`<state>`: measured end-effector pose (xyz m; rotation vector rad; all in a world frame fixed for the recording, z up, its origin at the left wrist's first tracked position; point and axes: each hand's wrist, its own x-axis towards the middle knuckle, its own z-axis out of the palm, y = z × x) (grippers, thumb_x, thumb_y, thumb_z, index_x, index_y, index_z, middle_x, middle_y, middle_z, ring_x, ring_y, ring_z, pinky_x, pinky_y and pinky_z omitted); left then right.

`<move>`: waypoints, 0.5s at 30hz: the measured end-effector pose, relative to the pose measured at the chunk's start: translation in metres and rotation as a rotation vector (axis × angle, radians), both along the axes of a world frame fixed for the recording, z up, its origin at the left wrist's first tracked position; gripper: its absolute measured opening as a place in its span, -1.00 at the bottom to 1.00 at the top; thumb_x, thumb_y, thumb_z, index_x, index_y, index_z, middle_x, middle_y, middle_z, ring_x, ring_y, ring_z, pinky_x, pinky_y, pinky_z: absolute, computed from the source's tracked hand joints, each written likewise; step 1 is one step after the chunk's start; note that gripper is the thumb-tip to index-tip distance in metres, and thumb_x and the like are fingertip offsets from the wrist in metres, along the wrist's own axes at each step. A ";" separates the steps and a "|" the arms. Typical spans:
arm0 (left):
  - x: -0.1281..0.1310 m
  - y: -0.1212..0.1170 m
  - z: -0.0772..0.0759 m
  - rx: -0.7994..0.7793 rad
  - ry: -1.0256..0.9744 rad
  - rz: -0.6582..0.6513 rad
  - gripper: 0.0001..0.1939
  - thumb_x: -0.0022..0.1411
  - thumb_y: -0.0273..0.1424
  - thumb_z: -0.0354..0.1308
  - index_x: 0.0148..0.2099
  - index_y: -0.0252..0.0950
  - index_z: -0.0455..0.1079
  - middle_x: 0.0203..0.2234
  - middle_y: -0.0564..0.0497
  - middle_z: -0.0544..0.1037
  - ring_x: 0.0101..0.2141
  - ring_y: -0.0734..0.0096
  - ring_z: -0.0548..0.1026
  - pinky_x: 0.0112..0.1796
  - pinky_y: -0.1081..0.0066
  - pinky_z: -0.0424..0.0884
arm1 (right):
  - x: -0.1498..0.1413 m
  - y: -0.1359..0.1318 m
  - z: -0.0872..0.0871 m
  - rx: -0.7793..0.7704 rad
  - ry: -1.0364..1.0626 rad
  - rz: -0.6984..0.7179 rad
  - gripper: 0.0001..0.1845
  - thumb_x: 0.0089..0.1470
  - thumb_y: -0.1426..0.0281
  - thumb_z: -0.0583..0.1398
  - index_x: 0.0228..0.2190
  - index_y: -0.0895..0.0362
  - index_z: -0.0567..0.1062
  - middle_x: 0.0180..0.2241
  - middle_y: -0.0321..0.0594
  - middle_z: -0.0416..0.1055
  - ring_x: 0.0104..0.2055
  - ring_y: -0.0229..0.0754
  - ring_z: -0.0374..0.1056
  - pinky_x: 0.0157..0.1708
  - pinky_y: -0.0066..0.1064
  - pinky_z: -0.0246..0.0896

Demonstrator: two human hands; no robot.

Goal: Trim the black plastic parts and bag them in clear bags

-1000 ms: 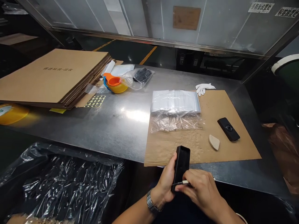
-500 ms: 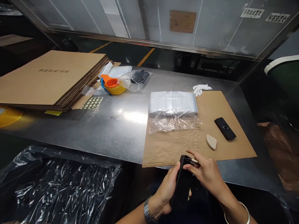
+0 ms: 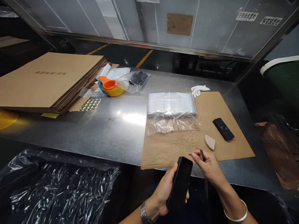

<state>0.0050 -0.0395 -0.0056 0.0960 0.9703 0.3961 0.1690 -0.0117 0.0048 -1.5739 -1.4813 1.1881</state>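
Note:
My left hand [image 3: 164, 189] is wrapped round a long black rectangular case [image 3: 181, 179], held tilted just off the table's front edge. A fingertip shows past the case's right side. Right of its top end, my right hand [image 3: 211, 168] is closed in a pinch, apart from the case. A small dark brown piece [image 3: 202, 155] sticks up from its fingers; its kind is unclear. On the cardboard sheet [image 3: 163, 152] beyond lie a beige wedge-shaped pad [image 3: 210, 142] and a black device with a round dial [image 3: 223, 128].
Clear plastic bags [image 3: 171, 103] and a white glove [image 3: 199, 89] lie at the back. On the left are stacked cardboard sheets [image 3: 51, 79], a sticker sheet [image 3: 90, 105], tape rolls [image 3: 112, 88] and a bagged black item [image 3: 139, 77]. A black-lined bin [image 3: 60, 186] stands front left.
My right hand has drawn away from the case to the right. A light-coloured thin item at its fingers earlier no longer shows; a brown piece does. The left hand keeps hold of the case.

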 end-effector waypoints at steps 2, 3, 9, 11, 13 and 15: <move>-0.001 0.004 -0.001 0.008 0.021 0.079 -0.34 0.20 0.05 -0.22 -0.44 -0.47 0.38 -0.75 -0.08 0.41 -0.75 0.49 0.34 -0.71 0.56 0.20 | -0.003 -0.012 -0.002 -0.051 -0.011 0.004 -0.74 0.08 0.21 0.13 -0.33 0.15 0.44 -0.48 -0.29 0.39 -0.45 -0.24 0.29 -0.44 -0.47 0.15; -0.001 0.005 -0.002 0.023 0.042 0.141 -0.36 0.20 0.04 -0.20 -0.45 -0.46 0.37 -0.74 -0.07 0.41 -0.74 0.50 0.34 -0.69 0.56 0.21 | -0.006 -0.020 -0.003 -0.100 -0.003 0.034 -0.73 0.05 0.22 0.16 -0.26 0.14 0.40 -0.47 -0.31 0.38 -0.47 -0.26 0.27 -0.47 -0.48 0.14; 0.003 0.003 -0.004 0.197 0.156 0.436 -0.54 0.08 0.00 0.08 -0.33 -0.36 0.37 -0.58 0.00 0.49 -0.56 0.38 0.46 -0.48 0.44 0.37 | -0.032 -0.052 -0.015 -0.276 0.104 0.126 -0.72 -0.02 0.38 0.18 -0.21 0.10 0.28 -0.60 -0.47 0.19 -0.57 -0.33 0.12 -0.54 -0.50 0.02; 0.005 -0.001 -0.004 0.255 0.208 0.437 -0.54 0.04 -0.01 0.13 -0.26 -0.34 0.37 -0.57 0.01 0.50 -0.54 0.38 0.47 -0.48 0.44 0.37 | -0.034 -0.049 -0.018 -0.273 0.127 0.061 -0.76 -0.02 0.37 0.17 -0.26 0.12 0.29 -0.62 -0.48 0.13 -0.59 -0.34 0.08 -0.56 -0.50 -0.01; 0.006 -0.005 -0.003 0.264 0.218 0.356 -0.48 0.05 0.03 0.09 -0.19 -0.35 0.35 -0.61 0.01 0.49 -0.61 0.39 0.44 -0.56 0.46 0.33 | -0.032 -0.041 -0.020 -0.251 0.135 -0.009 -0.73 -0.01 0.33 0.17 -0.24 0.14 0.29 -0.65 -0.50 0.11 -0.60 -0.34 0.07 -0.57 -0.50 -0.01; 0.007 -0.008 -0.002 0.244 0.198 0.237 -0.43 0.08 0.08 -0.01 -0.17 -0.36 0.32 -0.68 0.01 0.46 -0.69 0.41 0.39 -0.66 0.48 0.25 | -0.027 -0.031 -0.019 -0.213 0.137 -0.065 -0.76 0.02 0.27 0.16 -0.29 0.15 0.32 -0.65 -0.48 0.12 -0.60 -0.34 0.07 -0.57 -0.49 -0.01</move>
